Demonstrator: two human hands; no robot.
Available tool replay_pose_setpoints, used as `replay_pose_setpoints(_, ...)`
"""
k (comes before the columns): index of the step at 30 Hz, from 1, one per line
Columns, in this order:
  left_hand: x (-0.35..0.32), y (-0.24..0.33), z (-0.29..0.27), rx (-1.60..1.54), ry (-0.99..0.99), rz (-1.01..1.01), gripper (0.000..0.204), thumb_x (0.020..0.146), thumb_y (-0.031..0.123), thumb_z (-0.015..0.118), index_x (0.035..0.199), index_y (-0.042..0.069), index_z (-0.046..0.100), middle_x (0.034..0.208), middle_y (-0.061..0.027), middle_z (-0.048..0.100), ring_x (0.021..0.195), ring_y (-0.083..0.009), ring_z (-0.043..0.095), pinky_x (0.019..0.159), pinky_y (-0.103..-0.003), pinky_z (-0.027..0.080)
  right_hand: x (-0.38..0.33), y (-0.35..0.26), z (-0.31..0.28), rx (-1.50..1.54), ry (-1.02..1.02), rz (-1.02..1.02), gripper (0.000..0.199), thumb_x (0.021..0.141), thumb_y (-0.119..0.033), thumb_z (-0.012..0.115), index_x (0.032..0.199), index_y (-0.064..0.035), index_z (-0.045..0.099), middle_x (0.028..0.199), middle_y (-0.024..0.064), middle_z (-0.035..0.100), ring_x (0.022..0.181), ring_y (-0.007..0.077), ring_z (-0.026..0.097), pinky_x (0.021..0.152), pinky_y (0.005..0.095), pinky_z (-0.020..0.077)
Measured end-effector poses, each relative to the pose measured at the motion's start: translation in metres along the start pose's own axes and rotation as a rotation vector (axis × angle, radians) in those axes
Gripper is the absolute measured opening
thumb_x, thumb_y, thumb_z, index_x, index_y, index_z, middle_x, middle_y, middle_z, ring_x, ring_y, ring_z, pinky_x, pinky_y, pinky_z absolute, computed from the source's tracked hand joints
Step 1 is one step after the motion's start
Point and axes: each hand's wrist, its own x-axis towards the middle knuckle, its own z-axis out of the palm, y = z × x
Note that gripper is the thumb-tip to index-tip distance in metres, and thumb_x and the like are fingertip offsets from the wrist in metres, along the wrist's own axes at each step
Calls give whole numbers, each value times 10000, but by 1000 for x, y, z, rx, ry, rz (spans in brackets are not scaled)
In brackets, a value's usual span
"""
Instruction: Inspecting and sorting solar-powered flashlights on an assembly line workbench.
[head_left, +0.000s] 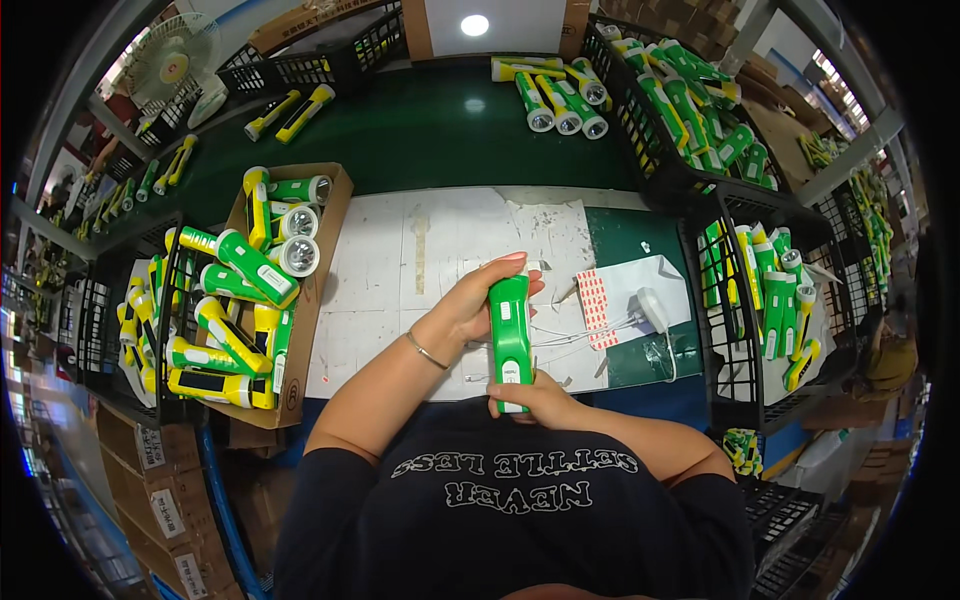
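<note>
A green flashlight (511, 335) with pale labels is held upright in front of my chest, its head end pointing away from me. My left hand (482, 300) wraps round its upper part, thumb along the top. Lower down, my right hand (540, 398) grips the tail end, fingers partly hidden. Beneath lies a worn white work sheet (370, 290). Right of the flashlight are a white plug adapter (652, 308) with thin cables and a strip of red-and-white stickers (594, 308).
At left stands a cardboard box (322, 205) of green-and-yellow flashlights. Black crates of flashlights stand at right, a near one (738, 375) and a far one (635, 125). Several loose flashlights (560, 100) lie on the green table (420, 130). A white board (500, 38) at the back carries a bright light spot.
</note>
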Motion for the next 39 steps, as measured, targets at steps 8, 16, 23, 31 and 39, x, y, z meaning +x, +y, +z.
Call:
replay_pose_setpoints(8, -25, -40, -7, 30, -83, 98, 412, 950, 354, 462, 1233, 77, 348, 1011, -164, 545, 880, -268, 589, 749, -393, 529, 2, -5, 1, 163, 34, -2, 227, 849, -274, 634, 897, -65, 558, 726, 40, 586, 397, 44, 288, 364, 212, 178)
replay_pose_setpoints(16, -31, 0, -1, 180, -2, 332, 331, 945, 290, 494, 1147, 48, 390, 944, -130, 549, 791, -193, 582, 678, -341, 543, -11, -45, -33, -738, 403, -546, 244, 935, -268, 471, 938, -28, 514, 788, 83, 580, 677, 194, 560, 622, 296, 436)
replay_pose_setpoints(23, -33, -6, 0, 353, 2, 378, 363, 980, 364, 367, 1158, 51, 410, 997, -125, 558, 812, -183, 578, 694, -336, 524, -3, -63, -13, -1735, 515, -988, 134, 744, -173, 642, 796, -98, 544, 647, 47, 499, 506, 211, 548, 457, 327, 438)
replay_pose_setpoints(31, -34, 13, -21, 228, 84, 470, 437, 975, 442, 317, 1168, 57, 389, 958, -132, 555, 786, -176, 575, 699, -324, 514, -17, -34, -10, -1621, -41, -1019, 215, 704, -221, 687, 658, -123, 502, 619, 43, 461, 481, 214, 524, 427, 349, 412)
replay_pose_setpoints(39, -40, 3, -6, 364, 41, 447, 437, 865, 151, 614, 1211, 32, 375, 955, -82, 548, 816, -124, 570, 696, -266, 501, 27, -57, -7, -908, 431, -667, 455, 755, -207, 738, 605, -61, 334, 539, 38, 363, 508, 121, 327, 467, 280, 319)
